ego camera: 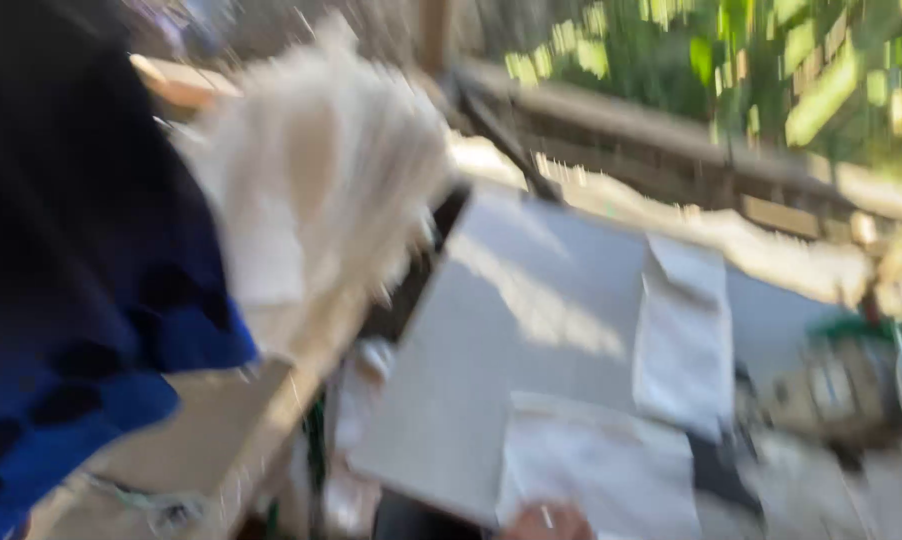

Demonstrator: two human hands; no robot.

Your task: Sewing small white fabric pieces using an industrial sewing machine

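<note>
At bottom edge: hand barely visible, touching white paper sheet; finger state unclear, side unknown. Pale flat board beneath; blurred greenery behind.

A dark blue cloth hangs beside a wooden railing and green foliage.

A white sheet of paper lies flat on the grey board's near corner, blurred.
</note>
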